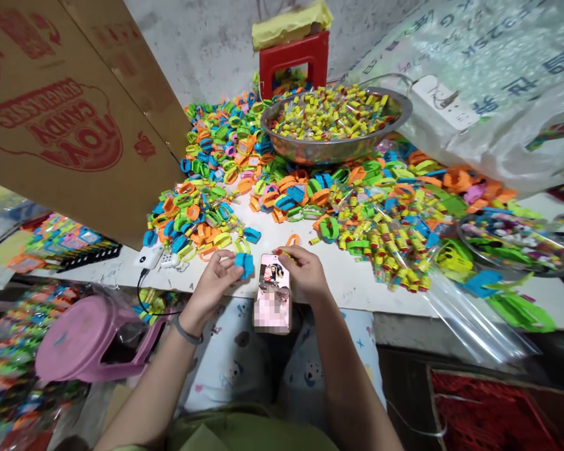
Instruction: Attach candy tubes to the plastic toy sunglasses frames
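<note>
My left hand (222,275) pinches a blue plastic toy watch (244,265) just above the table's front edge. To its right, my right hand (304,270) is closed on a small yellow-and-red candy tube (282,252), mostly covered by the fingers. Between the two hands lies a smartphone (272,294) with a lit screen, jutting over the table edge. A loose blue watch (252,235) and an orange band (292,239) rest on the white tabletop (267,232) beyond my hands.
A metal basin (319,150) of yellow candy tubes stands at the back, amid heaped colourful toy watches (291,194). More tubes (399,250) are piled right. A cardboard box (136,156) stands left, with a pink stool (79,335) below. A red stool (294,53) is behind.
</note>
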Demonstrator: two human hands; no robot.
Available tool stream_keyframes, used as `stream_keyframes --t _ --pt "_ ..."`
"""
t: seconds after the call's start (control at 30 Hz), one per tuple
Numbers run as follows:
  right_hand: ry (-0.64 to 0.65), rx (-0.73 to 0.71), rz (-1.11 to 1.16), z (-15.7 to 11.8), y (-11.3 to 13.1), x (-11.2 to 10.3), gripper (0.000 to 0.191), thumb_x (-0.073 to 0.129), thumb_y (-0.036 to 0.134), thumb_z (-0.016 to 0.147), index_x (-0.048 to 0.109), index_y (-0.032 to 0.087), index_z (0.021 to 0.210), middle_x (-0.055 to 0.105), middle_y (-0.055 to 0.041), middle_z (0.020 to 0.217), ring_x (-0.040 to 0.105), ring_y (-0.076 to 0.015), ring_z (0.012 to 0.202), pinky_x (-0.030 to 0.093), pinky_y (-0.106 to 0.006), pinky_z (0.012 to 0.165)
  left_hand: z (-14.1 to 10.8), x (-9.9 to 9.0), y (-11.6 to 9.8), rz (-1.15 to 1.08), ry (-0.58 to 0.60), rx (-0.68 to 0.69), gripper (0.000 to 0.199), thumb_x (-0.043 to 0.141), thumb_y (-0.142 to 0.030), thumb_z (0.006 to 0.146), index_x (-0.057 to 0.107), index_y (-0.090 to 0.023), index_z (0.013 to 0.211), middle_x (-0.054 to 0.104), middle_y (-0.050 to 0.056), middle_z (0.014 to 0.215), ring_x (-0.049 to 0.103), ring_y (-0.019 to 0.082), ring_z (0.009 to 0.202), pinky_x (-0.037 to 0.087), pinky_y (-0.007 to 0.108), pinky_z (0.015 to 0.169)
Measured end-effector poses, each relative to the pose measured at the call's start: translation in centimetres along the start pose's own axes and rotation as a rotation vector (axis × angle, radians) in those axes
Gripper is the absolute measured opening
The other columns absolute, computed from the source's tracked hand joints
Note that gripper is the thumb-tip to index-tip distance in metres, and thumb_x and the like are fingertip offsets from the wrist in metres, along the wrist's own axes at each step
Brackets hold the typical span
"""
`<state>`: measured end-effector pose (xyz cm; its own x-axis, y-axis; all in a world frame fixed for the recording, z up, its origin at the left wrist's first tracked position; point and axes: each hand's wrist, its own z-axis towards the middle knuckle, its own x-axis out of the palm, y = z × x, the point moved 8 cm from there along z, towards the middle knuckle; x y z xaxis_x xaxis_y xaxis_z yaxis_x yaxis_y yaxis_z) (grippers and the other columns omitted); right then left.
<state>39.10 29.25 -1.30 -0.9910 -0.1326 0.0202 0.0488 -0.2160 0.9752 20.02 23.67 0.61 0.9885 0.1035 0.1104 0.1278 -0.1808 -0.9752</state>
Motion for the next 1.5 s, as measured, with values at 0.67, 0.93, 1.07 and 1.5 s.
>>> stream_keyframes --t 0.67,0.93,1.07,1.5 --pt "0.057 -0.277 -0.089 -2.2 4.6 3.6 0.004 0.055 0.026 0.090 0.057 0.022 0.091 0.064 -0.0043 0.088 0.063 -0.0183 0.086 0.050 -0.032 0.078 -1.3 0.6 -3.3 0.436 -0.007 0.235 0.047 0.078 -0.035 0.072 0.066 -0.021 0.115 0.066 0.009 0.123 0.061 0.025 0.115 0.049 0.035 0.100" --pt "0.034 -0.310 -0.131 -2.6 5.1 3.1 0.004 0.057 0.025 0.090 0.055 0.022 0.091 0.066 -0.0080 0.094 0.065 -0.0209 0.094 0.051 -0.036 0.082 -1.5 1.0 -4.2 0.455 -0.043 0.264 0.047 0.079 -0.037 0.071 0.069 -0.019 0.114 0.068 0.009 0.120 0.065 0.026 0.110 0.054 0.034 0.094" --pt "0.004 -0.330 -0.146 -2.8 5.4 2.9 0.002 0.056 0.024 0.091 0.056 0.022 0.091 0.066 -0.0075 0.094 0.065 -0.0199 0.093 0.051 -0.036 0.082 -1.4 1.2 -4.2 0.460 -0.043 0.266 0.048 0.080 -0.036 0.071 0.069 -0.019 0.114 0.069 0.009 0.119 0.065 0.027 0.109 0.055 0.035 0.092" --pt "0.055 -0.438 -0.233 -2.8 5.8 3.2 0.006 0.055 0.019 0.091 0.051 0.023 0.091 0.065 -0.0081 0.096 0.063 -0.0226 0.094 0.051 -0.040 0.078 -1.4 1.1 -3.6 0.437 -0.048 0.240 0.048 0.082 -0.030 0.068 0.069 -0.016 0.112 0.072 0.009 0.111 0.069 0.022 0.097 0.056 0.029 0.088"
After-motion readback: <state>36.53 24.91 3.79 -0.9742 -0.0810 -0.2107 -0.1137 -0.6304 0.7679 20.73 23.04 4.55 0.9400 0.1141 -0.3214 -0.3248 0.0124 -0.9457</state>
